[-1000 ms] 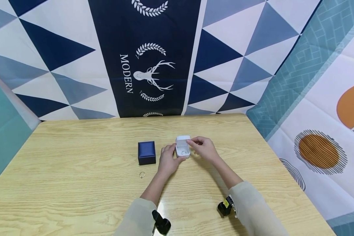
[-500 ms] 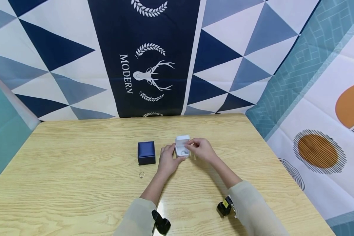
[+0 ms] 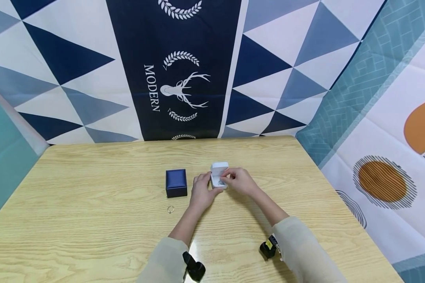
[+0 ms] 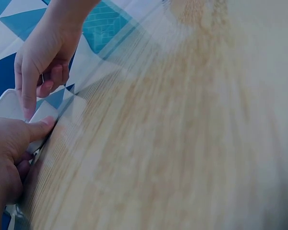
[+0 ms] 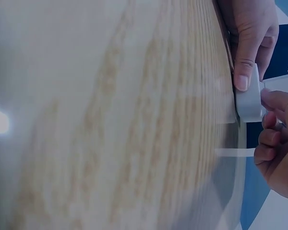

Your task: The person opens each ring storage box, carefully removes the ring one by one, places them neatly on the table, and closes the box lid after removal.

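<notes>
A small white ring box stands with its lid up near the middle of the table. My left hand grips it from the left, thumb along its front, also plain in the right wrist view. Inside the box sits a ring, partly hidden behind fingers. My right hand reaches in from the right with thumb and index finger at the ring; I cannot tell whether they pinch it. In the left wrist view the right index finger points down into the box.
To the left of the white box is a closed dark blue box. A second ring lies on the wooden table in front of it. A patterned cloth wall rises behind the table's far edge.
My right hand has moved from the raised lid's right edge down into the white box, its fingertips now at the ring. The left hand has stayed on the box.
</notes>
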Demonstrator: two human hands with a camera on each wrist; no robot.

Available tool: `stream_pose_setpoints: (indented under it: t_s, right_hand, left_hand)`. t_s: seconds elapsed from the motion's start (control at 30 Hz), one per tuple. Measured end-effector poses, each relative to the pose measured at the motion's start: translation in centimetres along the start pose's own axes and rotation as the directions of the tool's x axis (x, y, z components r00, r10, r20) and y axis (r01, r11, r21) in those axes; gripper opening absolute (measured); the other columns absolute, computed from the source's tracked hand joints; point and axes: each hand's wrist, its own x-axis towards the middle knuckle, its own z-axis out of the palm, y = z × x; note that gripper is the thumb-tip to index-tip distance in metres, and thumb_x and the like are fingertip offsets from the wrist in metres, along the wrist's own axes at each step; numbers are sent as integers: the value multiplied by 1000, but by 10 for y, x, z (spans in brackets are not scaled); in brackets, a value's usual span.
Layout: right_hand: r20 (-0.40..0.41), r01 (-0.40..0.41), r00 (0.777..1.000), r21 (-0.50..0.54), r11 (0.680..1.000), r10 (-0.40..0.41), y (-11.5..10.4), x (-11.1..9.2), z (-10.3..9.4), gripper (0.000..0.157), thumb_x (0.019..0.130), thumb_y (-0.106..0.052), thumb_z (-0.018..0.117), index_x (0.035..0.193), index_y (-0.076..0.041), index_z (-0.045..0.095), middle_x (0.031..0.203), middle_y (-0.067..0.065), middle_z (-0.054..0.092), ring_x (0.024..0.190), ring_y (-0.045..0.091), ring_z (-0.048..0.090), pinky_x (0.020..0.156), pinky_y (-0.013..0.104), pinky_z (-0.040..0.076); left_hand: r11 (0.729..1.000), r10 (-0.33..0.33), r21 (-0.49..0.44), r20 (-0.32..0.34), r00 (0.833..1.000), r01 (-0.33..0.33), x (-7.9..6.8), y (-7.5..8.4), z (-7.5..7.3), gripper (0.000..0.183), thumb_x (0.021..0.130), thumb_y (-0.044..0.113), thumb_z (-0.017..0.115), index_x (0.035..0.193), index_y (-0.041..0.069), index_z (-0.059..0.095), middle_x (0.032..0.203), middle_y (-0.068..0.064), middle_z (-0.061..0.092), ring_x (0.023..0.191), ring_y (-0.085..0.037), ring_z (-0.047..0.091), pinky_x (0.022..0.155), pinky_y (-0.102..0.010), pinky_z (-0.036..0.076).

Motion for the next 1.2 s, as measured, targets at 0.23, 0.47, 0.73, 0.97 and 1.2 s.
stream_pose_setpoints:
  t_s: [0.23, 0.47, 0.73, 0.97, 1.2]
  right_hand:
    - [30, 17, 999, -64, 998, -15, 0, 2, 4, 11, 85, -17, 68, 86, -7, 72, 65, -1, 56, 56, 9, 42, 49, 18, 32]
    - [30, 30, 999, -98, 995, -27, -2, 2, 3, 11, 85, -17, 68, 85, -7, 72, 62, -2, 55, 56, 8, 42, 50, 18, 32]
    - [32, 24, 999, -136, 990, -19, -2, 2, 3, 13, 85, -19, 68, 87, -7, 72, 64, -1, 57, 56, 8, 42, 50, 19, 32]
    - [38, 6, 999, -171, 985, 1, -4, 3, 3, 13, 86, -19, 67, 87, -7, 73, 66, -1, 59, 56, 8, 43, 50, 19, 32]
    - [50, 10, 999, -226, 974, 1, -6, 4, 3, 14, 86, -21, 67, 87, -8, 73, 65, -2, 58, 55, 8, 43, 49, 20, 32]
  left_hand:
    - [1000, -7, -19, 5, 1000, 7, 0, 0, 0, 69, 78, 25, 76, 134, -4, 48, 128, -17, 55, 122, -31, 44, 102, -42, 41]
    - [1000, -9, -26, 7, 1000, 9, 0, 1, 0, 69, 78, 26, 75, 134, -4, 47, 128, -17, 55, 123, -31, 44, 102, -43, 41]
    - [1000, -15, -18, 8, 1000, 15, 0, 1, 0, 70, 78, 27, 76, 134, -4, 47, 128, -16, 55, 122, -31, 44, 102, -42, 41]
    - [1000, -5, -9, -3, 1000, 5, -1, 1, 0, 70, 76, 25, 77, 132, -4, 49, 127, -17, 56, 120, -31, 45, 102, -42, 41]
    - [1000, 0, -24, -11, 1000, -1, -1, 3, -1, 69, 76, 25, 77, 132, -5, 48, 126, -17, 56, 120, -31, 45, 102, -43, 41]
